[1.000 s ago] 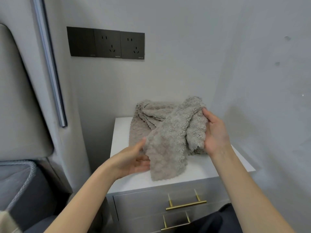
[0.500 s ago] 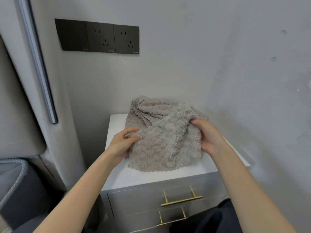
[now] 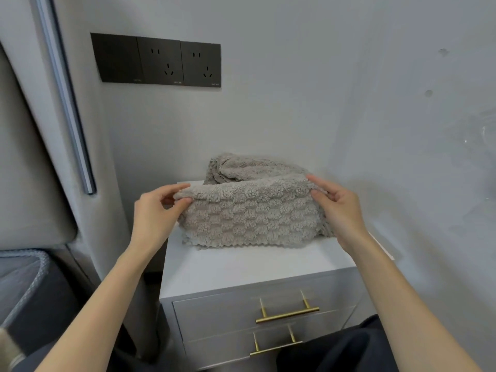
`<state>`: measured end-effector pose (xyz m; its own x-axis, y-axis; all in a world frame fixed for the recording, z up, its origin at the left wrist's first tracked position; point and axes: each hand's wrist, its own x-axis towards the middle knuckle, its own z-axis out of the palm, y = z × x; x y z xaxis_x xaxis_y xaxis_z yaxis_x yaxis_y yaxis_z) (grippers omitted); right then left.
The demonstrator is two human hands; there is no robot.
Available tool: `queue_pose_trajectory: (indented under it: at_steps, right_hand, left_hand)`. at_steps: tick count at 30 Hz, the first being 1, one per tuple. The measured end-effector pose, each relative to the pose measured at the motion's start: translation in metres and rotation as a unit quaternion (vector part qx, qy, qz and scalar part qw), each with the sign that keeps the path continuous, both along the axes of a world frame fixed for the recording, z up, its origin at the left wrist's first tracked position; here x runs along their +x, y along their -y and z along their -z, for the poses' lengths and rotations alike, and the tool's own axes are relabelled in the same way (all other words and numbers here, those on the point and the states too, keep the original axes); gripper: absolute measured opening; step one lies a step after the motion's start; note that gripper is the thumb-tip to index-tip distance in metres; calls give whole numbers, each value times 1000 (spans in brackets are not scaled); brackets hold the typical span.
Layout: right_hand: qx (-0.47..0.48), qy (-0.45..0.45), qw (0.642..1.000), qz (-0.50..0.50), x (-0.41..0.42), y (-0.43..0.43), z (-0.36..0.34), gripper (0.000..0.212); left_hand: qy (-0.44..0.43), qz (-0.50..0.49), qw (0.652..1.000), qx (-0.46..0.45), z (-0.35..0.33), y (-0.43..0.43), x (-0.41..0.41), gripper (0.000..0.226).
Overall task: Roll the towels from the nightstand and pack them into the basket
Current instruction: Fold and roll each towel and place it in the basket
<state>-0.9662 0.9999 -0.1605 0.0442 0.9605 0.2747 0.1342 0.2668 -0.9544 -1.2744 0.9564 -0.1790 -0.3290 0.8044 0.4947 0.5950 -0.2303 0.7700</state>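
The left hand [image 3: 155,210] and right hand [image 3: 341,208] each pinch a top corner of the grey towel [image 3: 249,216]. Each grip is clamped on the fabric and stretches its upper edge taut above the nightstand [image 3: 241,267], likely squaring it for rolling. A bunched towel [image 3: 241,167] lies behind.

a fluffy grey-beige towel [image 3: 252,213], bubble-textured with a scalloped hem, is held upright by its 2 top corners, lower edge on the white nightstand [image 3: 241,267]; a like heap [image 3: 241,167] is bunched behind.
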Motion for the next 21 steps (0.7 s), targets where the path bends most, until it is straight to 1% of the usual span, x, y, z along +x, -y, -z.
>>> queue_pose_trajectory:
  at_steps: [2, 6, 7, 8, 9, 11, 12, 15, 16, 18, 19, 21]
  right_hand:
    - [13, 26, 999, 14, 0, 2, 2, 30]
    - [73, 92, 990, 79, 3, 1, 2, 9]
    - [91, 118, 985, 86, 3, 1, 1, 5]
    - [105, 136, 981, 87, 1, 1, 1, 3]
    - [111, 136, 981, 80, 0, 1, 0, 6]
    - [96, 84, 991, 47, -3, 1, -1, 19]
    - [84, 60, 994, 38, -5, 1, -2, 24]
    - [44, 45, 997, 43, -12, -1, 3, 23]
    - [26, 57, 997, 47, -15, -3, 6, 23]
    - [-9, 109, 993, 50, -19, -8, 17, 23]
    - [-23, 144, 988, 48, -20, -11, 22, 23]
    - [-38, 224, 973, 46, -21, -18, 32, 23]
  left_hand:
    - [-20, -14, 1000, 11, 0, 3, -4, 19]
    - [4, -13, 1000, 16, -1, 4, -9, 5]
    - [33, 4, 999, 11, -3, 4, -11, 2]
    - [79, 35, 996, 5, -5, 6, -13, 8]
    - [140, 74, 987, 1, -8, 8, -14, 14]
    - [238, 126, 963, -2, -13, 12, -16, 24]
    - [252, 128, 959, -3, -14, 12, -16, 26]
    - [225, 81, 971, -14, -13, 11, -13, 23]
    - [217, 68, 973, -23, -11, 9, -13, 22]
    - [193, 55, 978, -58, -3, 6, -15, 18]
    - [152, 44, 984, -76, 2, 3, -17, 19]
    - [42, -1, 994, -105, 13, -3, -19, 21]
